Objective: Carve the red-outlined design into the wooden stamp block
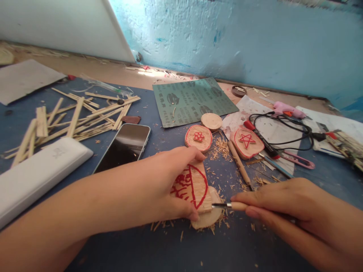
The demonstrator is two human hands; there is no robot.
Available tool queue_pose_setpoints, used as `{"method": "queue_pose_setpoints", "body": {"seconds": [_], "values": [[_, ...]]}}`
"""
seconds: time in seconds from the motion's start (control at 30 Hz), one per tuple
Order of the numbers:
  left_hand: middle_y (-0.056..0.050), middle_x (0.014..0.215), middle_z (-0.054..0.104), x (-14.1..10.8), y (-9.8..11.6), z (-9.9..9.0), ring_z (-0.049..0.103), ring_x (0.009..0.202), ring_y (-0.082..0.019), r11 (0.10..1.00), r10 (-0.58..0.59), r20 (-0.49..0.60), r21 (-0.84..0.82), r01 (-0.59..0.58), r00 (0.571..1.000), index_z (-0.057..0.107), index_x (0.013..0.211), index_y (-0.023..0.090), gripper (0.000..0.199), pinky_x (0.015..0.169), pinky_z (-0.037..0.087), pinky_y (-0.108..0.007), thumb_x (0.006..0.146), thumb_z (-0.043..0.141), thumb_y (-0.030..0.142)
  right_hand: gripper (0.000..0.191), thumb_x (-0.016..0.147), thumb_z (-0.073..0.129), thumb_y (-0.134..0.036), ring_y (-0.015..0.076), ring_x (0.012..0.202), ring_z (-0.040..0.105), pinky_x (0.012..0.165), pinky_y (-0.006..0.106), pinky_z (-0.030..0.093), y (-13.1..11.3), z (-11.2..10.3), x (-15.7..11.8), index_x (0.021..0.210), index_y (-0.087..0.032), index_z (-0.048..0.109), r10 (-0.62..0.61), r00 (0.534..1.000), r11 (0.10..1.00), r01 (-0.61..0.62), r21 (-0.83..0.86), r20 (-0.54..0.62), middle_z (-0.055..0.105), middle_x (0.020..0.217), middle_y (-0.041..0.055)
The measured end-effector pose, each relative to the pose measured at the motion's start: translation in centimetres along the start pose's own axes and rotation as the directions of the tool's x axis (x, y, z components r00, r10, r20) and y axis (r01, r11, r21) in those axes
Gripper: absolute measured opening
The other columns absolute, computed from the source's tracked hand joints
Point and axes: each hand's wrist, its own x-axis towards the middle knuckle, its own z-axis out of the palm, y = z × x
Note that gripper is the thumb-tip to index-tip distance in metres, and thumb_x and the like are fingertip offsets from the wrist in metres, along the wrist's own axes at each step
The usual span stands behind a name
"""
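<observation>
My left hand (176,181) grips a flat wooden block (202,185) marked with a red curved outline and red lines. The block rests on a pale round wood slice (212,217), which shows below and to its right. In my right hand (272,211) is a carving tool (238,206) with a light wooden handle, held between thumb and fingers. Its metal tip points left and is at the block's lower right edge. Wood shavings (222,148) lie around the slice and farther back.
Behind the block are a flower-marked slice (198,138), a star-marked slice (247,142) and a second wooden-handled tool (239,164). A phone (124,145), white case (42,173) and wooden sticks (75,121) lie left. Green sandpaper (193,100) and a pink glue gun (287,110) lie farther back.
</observation>
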Motion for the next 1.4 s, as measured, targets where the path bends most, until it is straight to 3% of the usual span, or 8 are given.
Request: {"method": "queue_pose_setpoints", "body": {"seconds": [0.1, 0.23, 0.5, 0.73, 1.03, 1.2, 1.3, 1.4], "values": [[-0.005, 0.144, 0.072, 0.0, 0.2, 0.0, 0.071, 0.126, -0.037, 1.0, 0.008, -0.013, -0.009, -0.008, 1.0, 0.059, 0.149, 0.04, 0.086, 0.089, 0.06, -0.039, 0.071, 0.09, 0.057, 0.031, 0.109, 0.058, -0.039, 0.0194, 0.086, 0.083, 0.061, 0.024, 0.062, -0.1, 0.1, 0.0, 0.133, -0.038, 0.076, 0.01, 1.0, 1.0, -0.01, -0.017, -0.03, 0.086, 0.11, -0.0025], [-0.004, 0.146, 0.071, 0.1, 0.0, 0.4, 0.075, 0.12, -0.035, 0.999, -0.017, -0.003, -0.034, 0.017, 1.0, 0.055, 0.153, 0.042, 0.092, 0.084, 0.061, -0.039, 0.069, 0.091, 0.057, 0.028, 0.108, 0.058, -0.039, 0.0214, 0.086, 0.083, 0.057, 0.024, 0.059, 0.3, -0.1, 0.9, 0.125, -0.034, 0.081, -0.084, 0.995, 0.996, 0.084, 0.006, -0.054, 0.086, 0.109, 0.0013], [-0.004, 0.143, 0.072, 0.1, -0.1, 0.2, 0.076, 0.115, -0.034, 0.997, -0.04, 0.044, -0.063, 0.043, 0.998, 0.054, 0.154, 0.041, 0.093, 0.08, 0.06, -0.037, 0.069, 0.09, 0.056, 0.029, 0.111, 0.054, -0.031, 0.0181, 0.076, 0.081, 0.058, 0.024, 0.057, 0.9, -0.3, 2.4, 0.117, -0.023, 0.082, -0.205, 0.979, 0.979, 0.205, 0.024, -0.004, 0.086, 0.109, 0.0077], [-0.003, 0.143, 0.072, 0.0, -0.1, 0.3, 0.076, 0.115, -0.032, 0.997, -0.025, 0.017, -0.068, 0.026, 1.0, 0.053, 0.152, 0.042, 0.09, 0.083, 0.06, -0.036, 0.07, 0.09, 0.055, 0.028, 0.111, 0.055, -0.033, 0.0177, 0.08, 0.082, 0.059, 0.022, 0.057, 0.4, 0.1, 2.5, 0.111, -0.024, 0.081, -0.187, 0.982, 0.981, 0.187, 0.051, 0.01, 0.086, 0.106, 0.0053], [-0.002, 0.139, 0.074, 0.1, 0.0, 0.4, 0.076, 0.108, -0.03, 0.996, -0.045, 0.047, -0.076, 0.048, 0.998, 0.052, 0.152, 0.042, 0.089, 0.074, 0.056, -0.032, 0.071, 0.088, 0.054, 0.042, 0.109, 0.048, -0.015, 0.0154, 0.071, 0.073, 0.058, 0.028, 0.05, 0.9, 0.3, 1.2, 0.148, -0.023, 0.065, -0.333, 0.943, 0.915, 0.321, -0.243, -0.01, 0.08, 0.096, 0.0037], [-0.001, 0.139, 0.073, 0.2, -0.4, 0.7, 0.077, 0.108, -0.028, 0.997, -0.034, 0.022, -0.072, 0.036, 0.999, 0.053, 0.15, 0.044, 0.091, 0.077, 0.056, -0.032, 0.069, 0.091, 0.052, 0.045, 0.111, 0.037, -0.012, 0.0198, 0.082, 0.075, 0.066, 0.034, 0.054, 0.8, 0.2, 0.7, 0.148, -0.02, 0.062, -0.411, 0.912, 0.838, 0.374, -0.398, -0.009, 0.08, 0.103, 0.006], [-0.001, 0.137, 0.074, 0.2, -0.2, 0.5, 0.077, 0.103, -0.028, 0.997, -0.045, 0.037, -0.061, 0.047, 0.998, 0.054, 0.149, 0.043, 0.088, 0.073, 0.056, -0.032, 0.07, 0.09, 0.052, 0.035, 0.112, 0.045, -0.019, 0.0154, 0.07, 0.073, 0.057, 0.029, 0.053, 0.4, 0.4, 1.0, 0.139, -0.024, 0.068, -0.347, 0.936, 0.9, 0.316, -0.301, -0.054, 0.079, 0.091, 0.0007], [-0.003, 0.141, 0.072, 0.2, 0.1, 0.3, 0.076, 0.107, -0.03, 0.997, -0.045, 0.042, -0.053, 0.047, 0.998, 0.051, 0.151, 0.041, 0.089, 0.074, 0.056, -0.033, 0.071, 0.089, 0.053, 0.029, 0.113, 0.051, -0.031, 0.0139, 0.078, 0.079, 0.059, 0.023, 0.058, -0.1, 0.8, 1.0, 0.135, -0.029, 0.07, -0.193, 0.978, 0.973, 0.182, -0.141, -0.072, 0.083, 0.1, -0.0012]]}}
